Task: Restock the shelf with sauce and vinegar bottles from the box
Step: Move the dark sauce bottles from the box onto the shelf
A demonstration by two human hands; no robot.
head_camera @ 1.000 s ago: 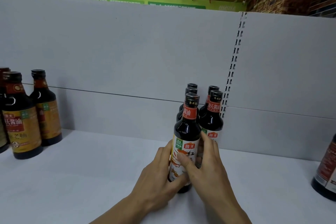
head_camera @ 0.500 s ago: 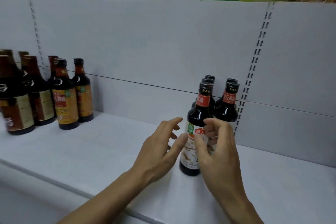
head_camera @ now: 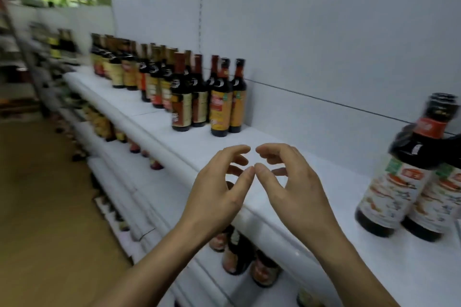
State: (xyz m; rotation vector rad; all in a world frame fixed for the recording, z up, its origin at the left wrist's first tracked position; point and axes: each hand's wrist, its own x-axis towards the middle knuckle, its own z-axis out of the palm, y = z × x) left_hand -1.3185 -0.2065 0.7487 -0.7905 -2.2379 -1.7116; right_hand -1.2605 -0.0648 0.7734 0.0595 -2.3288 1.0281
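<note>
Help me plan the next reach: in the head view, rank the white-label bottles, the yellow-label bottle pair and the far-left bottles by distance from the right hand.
1. White-label bottles, just right of the right hand, near the shelf front.
2. Yellow-label bottle pair, ahead and to its left.
3. Far-left bottles, blurred, at the row's far end.

- Bare left hand (head_camera: 214,194): long, slender fingers (head_camera: 237,151), with wrist and forearm behind them uncovered down to the frame's edge.
- Bare right hand (head_camera: 299,197): slim fingers (head_camera: 274,150) of the same build, with an equally unclothed wrist and forearm behind them.
</note>
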